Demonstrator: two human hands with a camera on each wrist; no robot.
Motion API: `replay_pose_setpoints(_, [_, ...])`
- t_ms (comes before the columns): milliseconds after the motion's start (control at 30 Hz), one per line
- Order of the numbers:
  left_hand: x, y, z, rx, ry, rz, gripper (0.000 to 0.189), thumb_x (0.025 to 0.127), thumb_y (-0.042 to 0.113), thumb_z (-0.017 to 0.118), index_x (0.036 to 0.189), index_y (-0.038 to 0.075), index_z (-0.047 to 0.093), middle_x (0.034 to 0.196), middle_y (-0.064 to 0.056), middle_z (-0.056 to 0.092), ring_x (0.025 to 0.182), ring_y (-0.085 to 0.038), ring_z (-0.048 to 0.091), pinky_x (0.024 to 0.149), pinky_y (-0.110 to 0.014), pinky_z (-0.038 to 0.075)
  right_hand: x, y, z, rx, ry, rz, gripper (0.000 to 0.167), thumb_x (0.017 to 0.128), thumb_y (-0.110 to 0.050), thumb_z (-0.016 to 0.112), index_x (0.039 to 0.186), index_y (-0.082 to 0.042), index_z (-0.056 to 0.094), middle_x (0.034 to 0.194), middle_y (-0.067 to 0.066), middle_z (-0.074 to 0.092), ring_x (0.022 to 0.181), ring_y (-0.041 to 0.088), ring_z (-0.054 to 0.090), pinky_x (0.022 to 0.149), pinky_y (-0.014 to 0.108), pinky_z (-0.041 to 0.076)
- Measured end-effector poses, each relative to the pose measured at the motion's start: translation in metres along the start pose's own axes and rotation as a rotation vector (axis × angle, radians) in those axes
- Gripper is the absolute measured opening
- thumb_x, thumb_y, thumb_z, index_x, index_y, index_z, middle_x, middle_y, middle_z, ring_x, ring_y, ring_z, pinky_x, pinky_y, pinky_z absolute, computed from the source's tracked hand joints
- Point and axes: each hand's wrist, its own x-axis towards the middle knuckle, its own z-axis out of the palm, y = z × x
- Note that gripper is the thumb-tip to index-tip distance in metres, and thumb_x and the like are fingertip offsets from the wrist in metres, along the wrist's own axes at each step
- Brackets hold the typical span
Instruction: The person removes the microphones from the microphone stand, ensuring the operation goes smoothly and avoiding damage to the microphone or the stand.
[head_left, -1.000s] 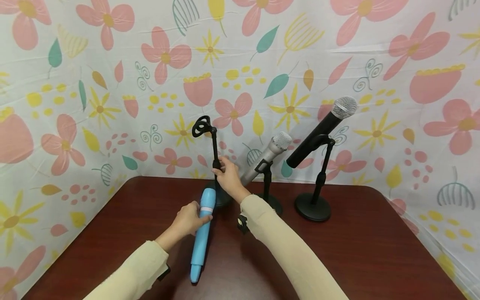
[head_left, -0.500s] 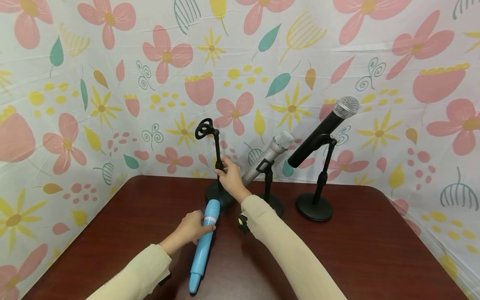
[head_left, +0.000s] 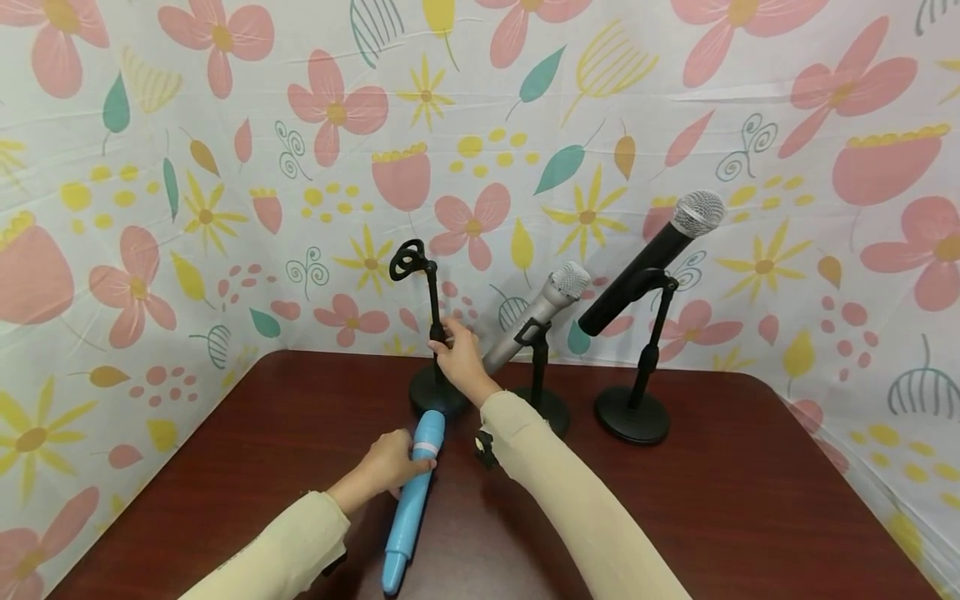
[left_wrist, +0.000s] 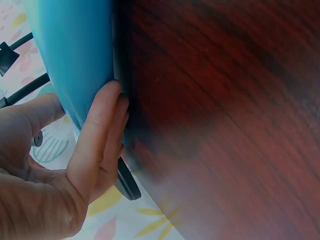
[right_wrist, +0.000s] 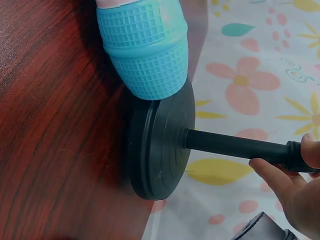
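Observation:
A light blue microphone [head_left: 408, 517] slants over the dark red table, its gridded head [right_wrist: 145, 50] close by the round base [right_wrist: 160, 150] of a black microphone stand. My left hand [head_left: 388, 463] grips the microphone below its pale band, thumb on one side and fingers on the other in the left wrist view [left_wrist: 75, 160]. With my right hand [head_left: 463, 358] I hold the pole of that stand [head_left: 434, 304] at its collar. The stand is upright, and its ring-shaped clip [head_left: 407, 260] at the top holds nothing.
Right of my right hand, a silver microphone [head_left: 536, 317] sits tilted in a second black stand [head_left: 540, 367]. Further right a black microphone [head_left: 652, 262] leans in a third stand [head_left: 633, 412]. A flowered cloth [head_left: 300, 208] hangs behind the wooden table [head_left: 712, 508].
The blue microphone has come down toward the front of the table with my left hand, away from the stand's pole. My right hand keeps its hold on the stand.

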Motion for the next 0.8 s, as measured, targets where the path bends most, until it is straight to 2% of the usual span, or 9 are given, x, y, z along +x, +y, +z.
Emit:
replay_pose_setpoints(300, [0.001,-0.001,0.000,-0.014,-0.004,-0.005,0.028,0.084,0.014,0.075,0.082,-0.004,0.053,0.065,-0.013,0.050,0.041,-0.021,0.057,0.039,-0.033,0.051,0.000,0.004,0.004,-0.028,0.001,0.000,0.036,0.092,-0.005,0.064,0.127,0.000,0.057,0.110,0.019,0.063,0.096,0.032,0.066,0.078,0.039,0.056])
replay_pose_setpoints(500, [0.001,-0.002,0.001,-0.016,-0.003,-0.004,0.028,0.085,0.016,0.075,0.080,-0.002,0.053,0.064,-0.013,0.050,0.040,-0.021,0.057,0.039,-0.032,0.050,-0.003,0.006,0.006,-0.002,-0.006,-0.023,0.037,0.092,-0.002,0.063,0.128,0.001,0.056,0.111,0.021,0.063,0.095,0.034,0.066,0.078,0.040,0.055])
replay_pose_setpoints(800, [0.003,-0.005,0.002,-0.003,0.001,-0.009,0.030,0.086,0.019,0.073,0.079,-0.001,0.052,0.061,-0.012,0.050,0.039,-0.021,0.056,0.038,-0.033,0.050,-0.004,0.005,0.011,-0.002,-0.022,0.006,0.039,0.093,-0.004,0.062,0.132,0.002,0.054,0.115,0.021,0.063,0.099,0.033,0.065,0.081,0.040,0.054])
